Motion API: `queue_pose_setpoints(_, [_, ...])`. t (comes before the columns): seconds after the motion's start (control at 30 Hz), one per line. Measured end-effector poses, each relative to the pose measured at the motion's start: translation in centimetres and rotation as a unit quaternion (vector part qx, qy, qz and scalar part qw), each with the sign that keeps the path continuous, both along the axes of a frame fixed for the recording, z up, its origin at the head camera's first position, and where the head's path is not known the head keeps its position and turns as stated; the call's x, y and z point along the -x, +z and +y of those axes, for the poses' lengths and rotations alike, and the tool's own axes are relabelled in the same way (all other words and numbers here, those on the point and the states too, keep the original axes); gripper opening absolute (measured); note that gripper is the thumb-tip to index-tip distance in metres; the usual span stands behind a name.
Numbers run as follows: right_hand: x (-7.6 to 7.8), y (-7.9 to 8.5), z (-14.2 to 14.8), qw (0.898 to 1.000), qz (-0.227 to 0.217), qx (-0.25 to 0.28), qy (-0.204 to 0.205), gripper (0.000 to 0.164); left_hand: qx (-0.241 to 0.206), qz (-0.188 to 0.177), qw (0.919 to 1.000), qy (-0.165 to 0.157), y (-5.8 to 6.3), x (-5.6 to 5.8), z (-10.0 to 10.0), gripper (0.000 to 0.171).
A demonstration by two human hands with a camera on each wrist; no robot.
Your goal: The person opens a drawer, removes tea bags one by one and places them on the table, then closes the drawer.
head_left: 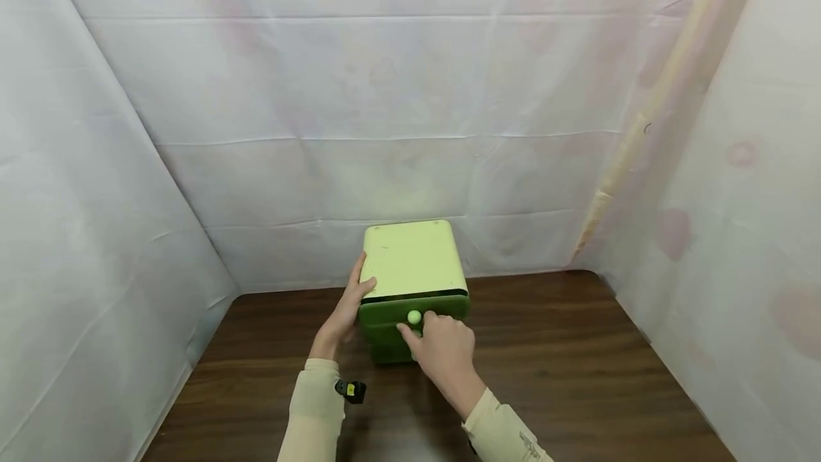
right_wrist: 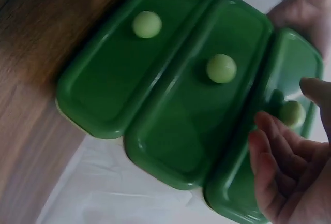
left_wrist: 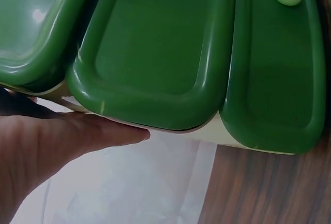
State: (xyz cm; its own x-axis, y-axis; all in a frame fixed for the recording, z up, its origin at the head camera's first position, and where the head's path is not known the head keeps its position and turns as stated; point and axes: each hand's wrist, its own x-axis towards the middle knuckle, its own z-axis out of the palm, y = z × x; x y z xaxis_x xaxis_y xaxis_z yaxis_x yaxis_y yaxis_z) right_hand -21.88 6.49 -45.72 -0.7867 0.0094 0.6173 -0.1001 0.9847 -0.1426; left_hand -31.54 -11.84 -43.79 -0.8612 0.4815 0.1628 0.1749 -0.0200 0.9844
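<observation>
A small drawer cabinet (head_left: 413, 255) with a pale yellow-green top stands at the back of the table. It has three green drawer fronts, each with a round pale green knob; the middle knob (right_wrist: 221, 69) and bottom knob (right_wrist: 147, 25) are plain in the right wrist view. Along the cabinet's left side my left hand (head_left: 346, 309) rests with straight fingers, its thumb over the top edge. My right hand (head_left: 447, 348) is at the top drawer (right_wrist: 292, 63), fingers bent and thumb apart around the top knob (head_left: 414, 316). A gap shows between fingertips and knob.
The cabinet stands on a dark wood-grain table (head_left: 551, 355). White sheeting (head_left: 385, 91) hangs close behind it and along both sides. A dark wrist device (head_left: 350, 391) sits at the left sleeve.
</observation>
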Motion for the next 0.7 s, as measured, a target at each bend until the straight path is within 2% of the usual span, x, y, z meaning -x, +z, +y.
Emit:
queue_pose_setpoints(0.17, [0.8,-1.2,0.0,1.000,0.005,0.005,0.009,0.053,-0.002,-0.011,0.9999,-0.003,-0.2,0.0,0.2,0.064])
queue_pose_setpoints(0.43, [1.3,-1.7,0.8,0.998,0.065,0.010,0.022,0.052,0.019,0.000,0.9998,0.009,0.5,0.0,0.9,0.063])
queue_pose_setpoints(0.7, [0.1,-0.8,1.1,0.999,0.044,0.005,0.029,0.055,0.051,0.032,0.9982,0.010,0.8,0.5,1.0,0.063])
